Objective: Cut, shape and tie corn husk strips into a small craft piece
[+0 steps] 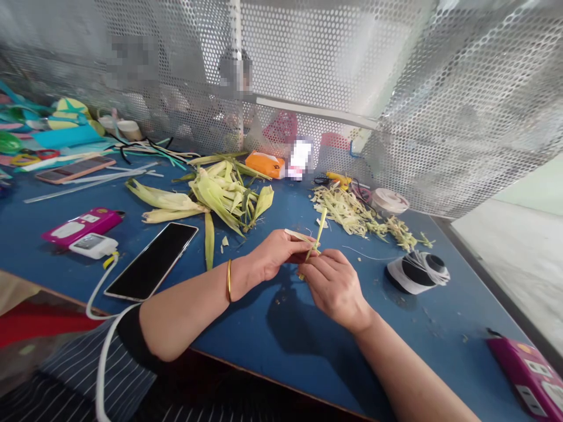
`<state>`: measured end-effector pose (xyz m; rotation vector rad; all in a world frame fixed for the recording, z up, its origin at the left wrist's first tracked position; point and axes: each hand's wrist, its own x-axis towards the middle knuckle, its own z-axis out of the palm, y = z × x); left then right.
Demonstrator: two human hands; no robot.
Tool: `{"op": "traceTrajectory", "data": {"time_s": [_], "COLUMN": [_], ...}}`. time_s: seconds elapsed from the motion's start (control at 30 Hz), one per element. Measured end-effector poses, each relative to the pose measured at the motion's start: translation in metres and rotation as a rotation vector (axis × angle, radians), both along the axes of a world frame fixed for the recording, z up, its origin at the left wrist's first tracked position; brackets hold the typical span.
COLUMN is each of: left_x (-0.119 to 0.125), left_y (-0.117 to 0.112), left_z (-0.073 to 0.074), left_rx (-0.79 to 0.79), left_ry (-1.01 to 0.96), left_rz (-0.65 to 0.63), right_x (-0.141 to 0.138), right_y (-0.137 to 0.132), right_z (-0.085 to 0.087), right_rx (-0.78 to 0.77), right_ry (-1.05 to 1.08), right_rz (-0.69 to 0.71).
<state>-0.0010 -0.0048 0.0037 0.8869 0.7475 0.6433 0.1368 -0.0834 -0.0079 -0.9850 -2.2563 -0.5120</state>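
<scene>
Both hands meet above the middle of the blue table (246, 328). My left hand (272, 253), with a gold bangle at its wrist, pinches a corn husk strip (322, 225) that sticks up between the hands. My right hand (332, 287) has its fingers curled round the lower part of the same strip. A second pale piece of husk (297, 235) lies across the left fingertips. The fingers cover how the strips join. Beyond my hands, to the left, lies a heap of corn husks (224, 193). A spool of thread (417, 272) is to the right, with thread trailing towards my hands.
Husk scraps (347, 214) and a roll of tape (390, 201) lie at the back right. Left of my arm are a black-screened phone (153, 261) and a magenta power strip (85, 225); another power strip (528, 375) sits front right. A perforated metal screen (316, 58) stands behind.
</scene>
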Motion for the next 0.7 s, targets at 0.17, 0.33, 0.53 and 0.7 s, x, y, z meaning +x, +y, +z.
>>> {"op": "traceTrajectory", "data": {"time_s": [0.17, 0.33, 0.53, 0.7], "left_x": [-0.003, -0.007, -0.004, 0.001], "left_y": [0.007, 0.013, 0.007, 0.001], "left_z": [-0.003, 0.002, 0.002, 0.002], "left_rx": [0.033, 0.019, 0.109, 0.246], "left_ry": [-0.008, -0.030, 0.080, 0.163], "left_rz": [-0.035, -0.080, -0.051, 0.035], "right_x": [0.000, 0.010, 0.013, 0.007], "right_y": [-0.003, -0.002, 0.010, 0.008], "right_z": [0.003, 0.010, 0.001, -0.004], "right_rx": [0.041, 0.100, -0.394, -0.435], "right_ry": [-0.021, 0.252, 0.451, 0.455], "right_rz": [-0.022, -0.391, -0.325, -0.279]}}
